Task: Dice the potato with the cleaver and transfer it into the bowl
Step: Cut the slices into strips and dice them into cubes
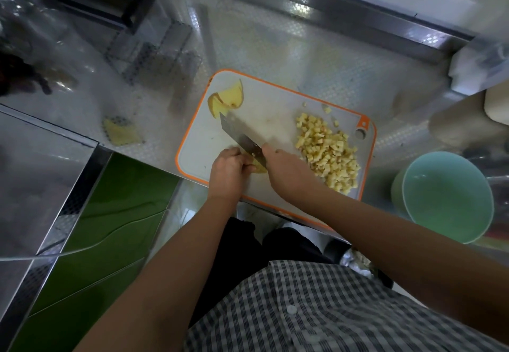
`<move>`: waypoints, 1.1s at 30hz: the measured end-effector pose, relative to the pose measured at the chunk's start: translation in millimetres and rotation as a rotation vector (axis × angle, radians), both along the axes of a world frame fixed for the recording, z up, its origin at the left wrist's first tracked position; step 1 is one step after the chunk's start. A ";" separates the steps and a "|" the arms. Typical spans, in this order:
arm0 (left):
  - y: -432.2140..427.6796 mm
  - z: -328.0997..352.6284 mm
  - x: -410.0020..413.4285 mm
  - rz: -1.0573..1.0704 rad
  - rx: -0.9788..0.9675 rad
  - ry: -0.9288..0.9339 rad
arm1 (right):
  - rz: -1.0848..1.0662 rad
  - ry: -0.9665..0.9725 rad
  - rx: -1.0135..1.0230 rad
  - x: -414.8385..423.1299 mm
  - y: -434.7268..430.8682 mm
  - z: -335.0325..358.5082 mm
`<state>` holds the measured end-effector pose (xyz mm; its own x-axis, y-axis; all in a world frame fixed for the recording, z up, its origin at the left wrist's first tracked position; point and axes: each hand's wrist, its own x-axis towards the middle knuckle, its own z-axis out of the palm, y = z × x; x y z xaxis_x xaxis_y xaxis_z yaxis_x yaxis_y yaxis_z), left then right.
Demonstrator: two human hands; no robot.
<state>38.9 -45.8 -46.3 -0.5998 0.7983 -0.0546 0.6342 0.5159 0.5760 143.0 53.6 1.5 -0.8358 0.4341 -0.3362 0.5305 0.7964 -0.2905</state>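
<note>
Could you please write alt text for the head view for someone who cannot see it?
A person's right hand holds a steel cleaver over a yellow potato piece held by the left hand on a white, orange-rimmed cutting board. Diced potato is heaped to the right; an empty pale green bowl stands further right.

Colours at the chopping station, head view.
Cutting board (278, 114) off-white with an orange rim. Diced potato (327, 153) pale yellow; potato slices (228, 98) deeper yellow with tan edges; potato piece (259, 169) same yellow. Cleaver (239, 136) blade dull steel grey. Bowl (446, 200) mint green inside and out. Bench (275, 43) silver, embossed in a fine small-square pattern. Shirt (316, 310) black-and-white gingham, white buttons. Trousers (234, 255) black. Panel (110, 214) glossy green.
</note>
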 end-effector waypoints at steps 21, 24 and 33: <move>-2.3 0.4 2.7 0.037 -0.056 0.025 | 0.039 0.150 -0.120 20.2 9.9 3.6; -2.4 1.4 3.7 0.046 -0.045 0.031 | 0.052 0.092 -0.081 19.0 6.7 -0.8; -0.9 1.7 3.2 0.000 -0.036 0.051 | -0.001 0.027 -0.009 3.0 -7.5 -12.4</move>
<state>42.1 -46.7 -44.7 -0.6027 0.7962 -0.0526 0.6621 0.5358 0.5239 146.0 46.1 -10.9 -0.8442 0.4318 -0.3177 0.5231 0.7932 -0.3117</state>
